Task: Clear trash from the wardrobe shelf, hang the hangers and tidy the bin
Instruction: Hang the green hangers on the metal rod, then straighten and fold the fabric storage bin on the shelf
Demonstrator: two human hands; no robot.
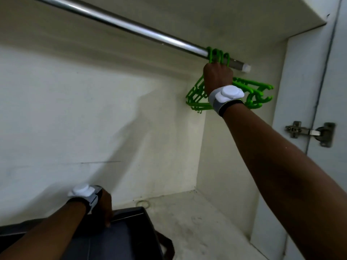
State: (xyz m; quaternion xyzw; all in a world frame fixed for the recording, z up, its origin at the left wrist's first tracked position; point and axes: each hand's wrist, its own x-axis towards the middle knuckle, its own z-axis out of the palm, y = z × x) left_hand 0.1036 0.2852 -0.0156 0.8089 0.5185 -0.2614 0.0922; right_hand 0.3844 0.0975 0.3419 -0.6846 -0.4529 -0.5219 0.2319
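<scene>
Hanging a bunch of bright green plastic hangers [249,94] on the silver metal rail [120,25], right hand [217,76] closed around their necks, hooks over the rail. Left hand [105,207] gripping the dark rectangular bin [131,239] rim on the pale shelf [197,222]; bin tidying seemingly left

The right hand [217,76] covers the necks of the bright green plastic hangers [244,94]. Below them, the dark rectangular bin [131,239] runs off the bottom edge, hiding the left hand's fingertips.

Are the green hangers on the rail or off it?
On it: the green hangers' hooks loop over the metal rail near its right end, with the right hand gripping them just below.
</scene>
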